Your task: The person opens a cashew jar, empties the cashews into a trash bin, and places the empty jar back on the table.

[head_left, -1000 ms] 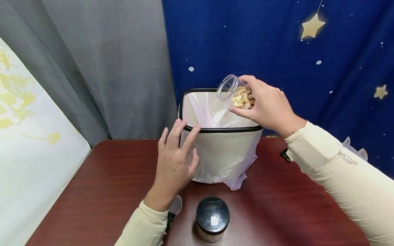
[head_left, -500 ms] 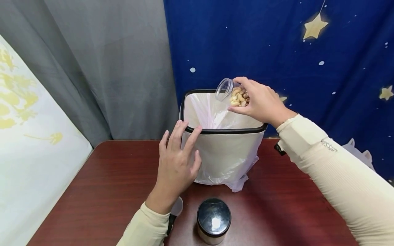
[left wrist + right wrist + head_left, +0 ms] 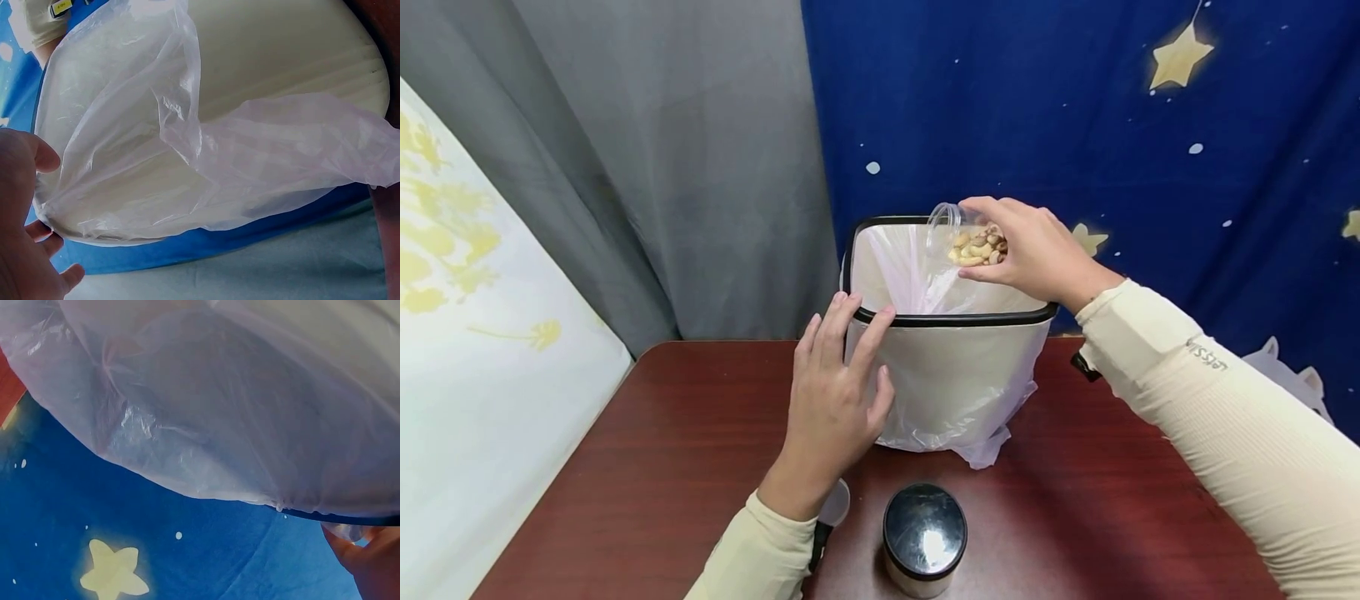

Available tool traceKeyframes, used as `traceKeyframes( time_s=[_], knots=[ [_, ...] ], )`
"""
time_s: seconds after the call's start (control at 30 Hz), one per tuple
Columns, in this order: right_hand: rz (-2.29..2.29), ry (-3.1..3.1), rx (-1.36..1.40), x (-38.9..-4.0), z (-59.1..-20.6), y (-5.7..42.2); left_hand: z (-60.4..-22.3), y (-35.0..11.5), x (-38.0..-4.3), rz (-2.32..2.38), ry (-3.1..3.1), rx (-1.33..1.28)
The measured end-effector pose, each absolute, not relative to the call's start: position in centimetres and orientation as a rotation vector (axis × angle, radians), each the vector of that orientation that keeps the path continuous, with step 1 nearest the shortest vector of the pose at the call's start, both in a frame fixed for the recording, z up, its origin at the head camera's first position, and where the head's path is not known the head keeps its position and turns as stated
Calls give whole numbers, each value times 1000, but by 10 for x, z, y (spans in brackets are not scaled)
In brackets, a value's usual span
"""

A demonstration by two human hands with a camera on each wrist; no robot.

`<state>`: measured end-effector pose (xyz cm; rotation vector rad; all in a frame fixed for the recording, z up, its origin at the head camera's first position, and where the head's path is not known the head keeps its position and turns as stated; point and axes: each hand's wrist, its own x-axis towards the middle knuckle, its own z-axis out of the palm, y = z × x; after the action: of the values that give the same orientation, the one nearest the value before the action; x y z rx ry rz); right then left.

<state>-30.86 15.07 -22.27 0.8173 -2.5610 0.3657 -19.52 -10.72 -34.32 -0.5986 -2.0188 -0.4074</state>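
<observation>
My right hand grips a clear plastic jar on its side over the bin, its mouth facing left. Cashews and other nuts lie inside the jar. Below it stands a pale bin with a black rim and a thin pinkish plastic bag lining it. With fingers spread and relaxed, my left hand touches the rim at its left front corner. The left wrist view shows those fingers at the bin's edge. In the right wrist view, the bin hides most of the jar.
A squat container with a shiny black lid stands on the reddish-brown table near the front. Left of it lies a clear round lid, partly behind my left wrist. Grey and blue curtains hang behind the table.
The jar has come down and slightly left in my right hand, tilting further so its mouth points more sideways. The nuts have shifted inside it. My left hand stays at the rim.
</observation>
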Motion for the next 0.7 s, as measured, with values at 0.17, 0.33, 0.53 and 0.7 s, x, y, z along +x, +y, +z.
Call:
traceKeyframes(
  time_s=[0.17,0.33,0.53,0.7],
  knots=[
    [374,-2554,837,-308,-223,150,-344,-108,-195,-407,-2007,-594],
    [336,-2573,834,-304,-223,151,-344,-108,-194,-413,-2007,-597],
    [333,-2579,845,-303,-221,153,-343,-106,-193,-421,-2010,-604],
    [313,-2568,846,-304,-221,152,-341,-107,-194,-420,-2015,-611]
  ],
)
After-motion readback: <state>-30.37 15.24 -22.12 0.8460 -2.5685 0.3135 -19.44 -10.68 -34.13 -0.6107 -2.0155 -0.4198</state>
